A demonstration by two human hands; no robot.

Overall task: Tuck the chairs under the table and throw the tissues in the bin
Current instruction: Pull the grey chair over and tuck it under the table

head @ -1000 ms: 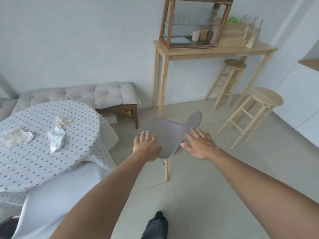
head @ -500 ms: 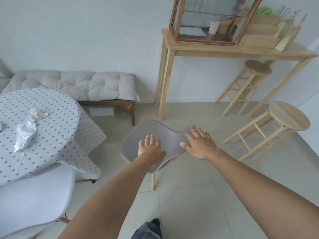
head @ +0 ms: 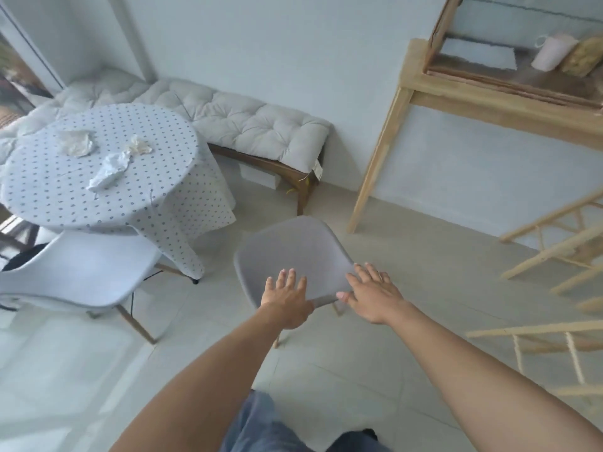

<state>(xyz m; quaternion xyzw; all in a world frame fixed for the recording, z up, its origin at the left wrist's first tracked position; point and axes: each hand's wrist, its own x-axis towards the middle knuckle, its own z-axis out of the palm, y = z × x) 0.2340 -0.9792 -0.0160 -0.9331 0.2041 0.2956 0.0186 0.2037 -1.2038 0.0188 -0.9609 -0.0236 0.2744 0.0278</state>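
Note:
A grey shell chair (head: 290,252) with wooden legs stands on the tiled floor, right of the round table (head: 65,197) and apart from it. My left hand (head: 287,301) grips the top edge of its backrest. My right hand (head: 372,296) holds the right corner of that same edge. A white shell chair (head: 78,272) stands partly under the table's near side. On the dotted tablecloth lie three crumpled tissues: one (head: 75,144) at the back left, one (head: 140,147) in the middle, one (head: 107,172) nearer to me. No bin is in view.
A cushioned bench (head: 248,125) runs along the wall behind the table. A tall wooden console table (head: 424,86) with a glass case stands at the right. Wooden stools (head: 554,249) crowd the right edge. My legs (head: 261,429) show at the bottom.
The view has swung left and down, bringing the table and tissues back in. The grey chair has turned with both hands on its backrest and now sits closer to the table.

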